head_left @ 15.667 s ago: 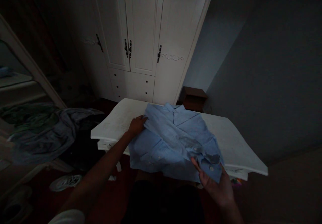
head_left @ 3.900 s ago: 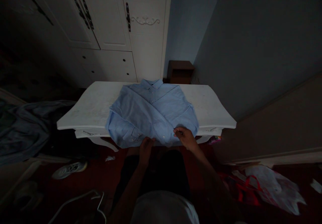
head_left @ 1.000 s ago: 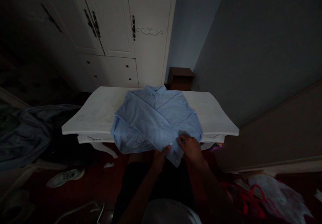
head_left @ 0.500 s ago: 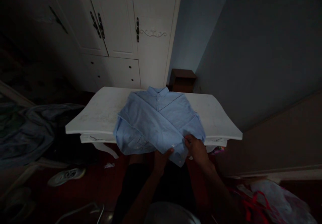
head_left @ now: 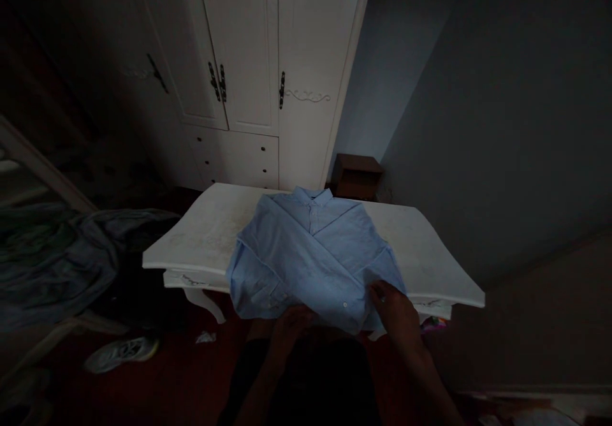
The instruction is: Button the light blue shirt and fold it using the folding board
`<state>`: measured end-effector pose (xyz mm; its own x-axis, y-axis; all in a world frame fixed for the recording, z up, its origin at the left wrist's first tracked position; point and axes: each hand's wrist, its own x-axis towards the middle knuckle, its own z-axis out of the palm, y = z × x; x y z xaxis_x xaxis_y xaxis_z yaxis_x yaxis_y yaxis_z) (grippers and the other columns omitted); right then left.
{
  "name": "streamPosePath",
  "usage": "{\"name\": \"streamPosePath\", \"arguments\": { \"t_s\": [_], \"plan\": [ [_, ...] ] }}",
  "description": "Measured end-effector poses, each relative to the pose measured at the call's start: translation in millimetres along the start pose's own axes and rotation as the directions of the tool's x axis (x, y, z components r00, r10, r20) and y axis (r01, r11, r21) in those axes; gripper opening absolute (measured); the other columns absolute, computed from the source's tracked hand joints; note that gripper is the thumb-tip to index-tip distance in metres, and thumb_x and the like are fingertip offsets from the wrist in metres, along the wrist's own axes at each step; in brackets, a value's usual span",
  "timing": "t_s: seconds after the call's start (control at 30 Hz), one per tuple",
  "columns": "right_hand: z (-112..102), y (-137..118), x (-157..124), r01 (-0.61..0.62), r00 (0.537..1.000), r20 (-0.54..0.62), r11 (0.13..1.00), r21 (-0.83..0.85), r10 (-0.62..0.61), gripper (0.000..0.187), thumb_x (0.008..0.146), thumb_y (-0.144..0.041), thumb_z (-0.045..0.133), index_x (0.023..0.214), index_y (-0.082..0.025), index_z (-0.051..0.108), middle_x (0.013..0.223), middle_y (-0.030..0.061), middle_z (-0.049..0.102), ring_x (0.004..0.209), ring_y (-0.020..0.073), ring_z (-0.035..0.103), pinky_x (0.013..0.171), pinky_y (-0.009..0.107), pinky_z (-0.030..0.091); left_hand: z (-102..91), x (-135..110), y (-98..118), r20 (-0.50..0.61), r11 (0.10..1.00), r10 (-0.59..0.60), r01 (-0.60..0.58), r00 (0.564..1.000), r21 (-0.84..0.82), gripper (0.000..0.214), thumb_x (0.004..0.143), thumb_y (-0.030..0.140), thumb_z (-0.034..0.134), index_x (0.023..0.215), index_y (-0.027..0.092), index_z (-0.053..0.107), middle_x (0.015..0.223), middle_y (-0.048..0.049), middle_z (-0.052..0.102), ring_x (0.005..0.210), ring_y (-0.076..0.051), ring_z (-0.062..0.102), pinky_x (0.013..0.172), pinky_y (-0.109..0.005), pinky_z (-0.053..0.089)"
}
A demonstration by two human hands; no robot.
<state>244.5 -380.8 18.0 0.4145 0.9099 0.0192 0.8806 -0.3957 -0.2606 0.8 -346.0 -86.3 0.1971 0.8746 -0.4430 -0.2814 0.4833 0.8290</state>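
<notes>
A light blue button-up shirt (head_left: pixel 310 260) lies spread on a white table (head_left: pixel 201 222), its collar toward the far edge. One long sleeve crosses the front diagonally, and its buttoned cuff hangs over the near edge. At the bottom hem is my left hand (head_left: pixel 291 325), fingers loosely stretched toward the cuff; the dim light hides whether they touch the cloth. My right hand (head_left: pixel 396 308) hovers at the lower right of the shirt beside the cuff. Its thumb and fingers are slightly apart with no cloth visible between them.
Behind the table stands a white wardrobe (head_left: pixel 248 50) with dark handles, and a small brown cabinet (head_left: pixel 358 174) beside it. Clothes (head_left: pixel 71 254) are heaped at the left. On the red floor lie a shoe (head_left: pixel 122 354) and a scrap of paper (head_left: pixel 205 337).
Both hands have let go of the cuff, which now hangs over the front edge. My left hand moved slightly left and my right hand right. The view has tilted up a little.
</notes>
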Motion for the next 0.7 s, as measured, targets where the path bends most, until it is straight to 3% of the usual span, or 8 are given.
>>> {"name": "streamPosePath", "arguments": {
  "t_s": [0.13, 0.2, 0.27, 0.43, 0.57, 0.6, 0.63, 0.7],
  "plan": [
    [11, 18, 7, 0.086, 0.985, -0.150, 0.996, 0.022, -0.082, 0.027, 0.096, -0.033, 0.042, 0.096, -0.021, 0.066, 0.101, 0.0105, 0.071, 0.083, 0.0221, 0.069, 0.070, 0.030, 0.048, -52.9, -13, 42, -0.019, 0.965, 0.145, -0.137, 0.989, 0.225, 0.039, 0.061, 0.055, 0.079, 0.071, 0.018, 0.071, 0.066, -0.0057, 0.071, 0.059, -0.020, 0.066, 0.052, -0.028, 0.050],
    [14, 20, 13, 0.182, 0.965, -0.203, 0.981, 0.070, -0.164, 0.029, 0.096, -0.033, 0.040, 0.098, -0.020, 0.066, 0.101, 0.0121, 0.070, 0.086, 0.0231, 0.069, 0.076, 0.033, 0.050, -68.1, -18, 72, -0.055, 0.910, 0.251, -0.217, 0.966, 0.353, 0.039, 0.065, 0.057, 0.074, 0.067, 0.018, 0.070, 0.061, -0.0049, 0.069, 0.056, -0.019, 0.064, 0.053, -0.028, 0.049],
    [16, 15, 23, 0.303, 0.931, -0.252, 0.943, 0.136, -0.263, 0.031, 0.097, -0.037, 0.040, 0.101, -0.019, 0.066, 0.103, 0.0127, 0.069, 0.093, 0.0240, 0.067, 0.085, 0.036, 0.051, -73.5, -17, 101, -0.061, 0.816, 0.407, -0.333, 0.911, 0.472, 0.038, 0.069, 0.057, 0.070, 0.067, 0.019, 0.069, 0.063, -0.0051, 0.069, 0.062, -0.021, 0.065, 0.059, -0.030, 0.052],
    [25, -14, 67, 0.509, 0.833, -0.348, 0.843, 0.177, -0.430, 0.043, 0.098, -0.049, 0.041, 0.117, -0.019, 0.064, 0.118, 0.0139, 0.067, 0.111, 0.0276, 0.062, 0.100, 0.047, 0.048, -54.6, 15, 153, -0.020, 0.490, 0.716, -0.481, 0.698, 0.727, 0.038, 0.086, 0.052, 0.054, 0.102, 0.021, 0.068, 0.105, -0.0089, 0.073, 0.095, -0.026, 0.069, 0.086, -0.040, 0.055],
    [37, -36, 118, 0.589, 0.789, -0.279, 0.803, 0.092, -0.547, 0.055, 0.097, -0.054, 0.039, 0.137, -0.018, 0.053, 0.143, 0.0149, 0.053, 0.132, 0.0277, 0.049, 0.110, 0.048, 0.040, -22.0, 68, 172, 0.325, 0.022, 0.803, -0.570, 0.500, 0.821, 0.049, 0.093, 0.042, 0.047, 0.135, 0.016, 0.049, 0.140, -0.0156, 0.055, 0.131, -0.028, 0.051, 0.109, -0.047, 0.042],
    [39, -42, 131, 0.591, 0.789, -0.248, 0.804, 0.061, -0.562, 0.057, 0.098, -0.055, 0.038, 0.140, -0.018, 0.051, 0.147, 0.0148, 0.049, 0.136, 0.0276, 0.045, 0.111, 0.048, 0.038, -13.7, 84, 176, 0.427, -0.096, 0.769, -0.573, 0.477, 0.814, 0.051, 0.094, 0.039, 0.046, 0.139, 0.015, 0.044, 0.146, -0.0167, 0.049, 0.137, -0.028, 0.044, 0.111, -0.047, 0.039],
    [41, -49, 144, 0.585, 0.795, -0.211, 0.810, 0.025, -0.568, 0.059, 0.098, -0.055, 0.037, 0.142, -0.018, 0.048, 0.150, 0.0150, 0.045, 0.139, 0.0278, 0.041, 0.112, 0.048, 0.036, -6.0, 101, 181, 0.510, -0.198, 0.709, -0.557, 0.486, 0.806, 0.053, 0.094, 0.037, 0.044, 0.141, 0.013, 0.042, 0.151, -0.0177, 0.043, 0.142, -0.028, 0.037, 0.113, -0.046, 0.036],
    [43, -61, 169, 0.556, 0.819, -0.133, 0.829, -0.049, -0.557, 0.062, 0.098, -0.055, 0.036, 0.145, -0.015, 0.044, 0.154, 0.0164, 0.038, 0.143, 0.0286, 0.034, 0.114, 0.047, 0.032, 6.1, 134, 193, 0.547, -0.324, 0.613, -0.451, 0.569, 0.832, 0.052, 0.094, 0.033, 0.043, 0.140, 0.008, 0.044, 0.153, -0.0207, 0.039, 0.145, -0.031, 0.030, 0.115, -0.047, 0.032]
  ]
}}
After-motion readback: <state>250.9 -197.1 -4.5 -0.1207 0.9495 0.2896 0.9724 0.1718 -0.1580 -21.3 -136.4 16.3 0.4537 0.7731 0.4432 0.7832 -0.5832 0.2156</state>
